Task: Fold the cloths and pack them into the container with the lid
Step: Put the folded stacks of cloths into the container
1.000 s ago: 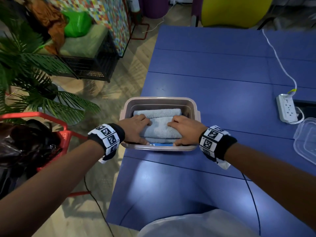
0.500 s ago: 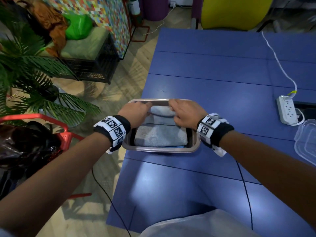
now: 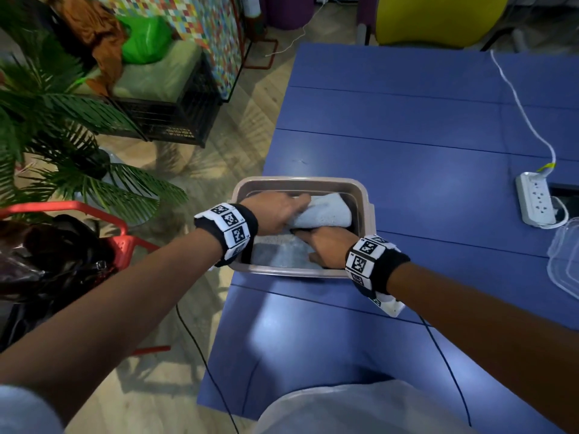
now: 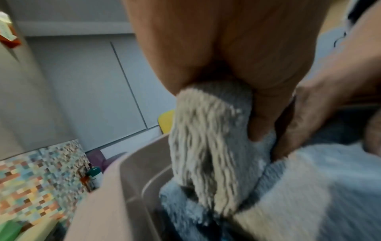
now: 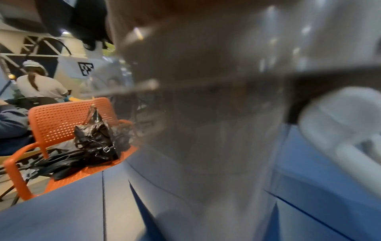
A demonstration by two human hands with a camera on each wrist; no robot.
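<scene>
A beige container (image 3: 299, 182) sits at the blue table's left edge. Inside, my left hand (image 3: 299, 205) pinches the left end of a light grey folded cloth (image 3: 324, 211) and holds it raised; the left wrist view shows this cloth (image 4: 206, 146) between thumb and fingers. My right hand (image 3: 326, 249) lies flat in the container, its fingers reaching under the raised cloth, fingertips hidden. It rests on a darker grey cloth (image 3: 275, 255) lying flat below. The clear lid (image 3: 564, 258) lies on the table at the far right. The right wrist view is blurred against the container wall (image 5: 206, 114).
A white power strip (image 3: 532, 203) with its cable lies right of the container. Left of the table stand a red chair (image 3: 123, 242) holding a black bag (image 3: 47, 255) and a palm plant (image 3: 62, 145). A black cord hangs off the near table edge.
Both hands left the top of the folded cloth. My left hand has taken its left end and lifted it, and my right hand has slid beneath it.
</scene>
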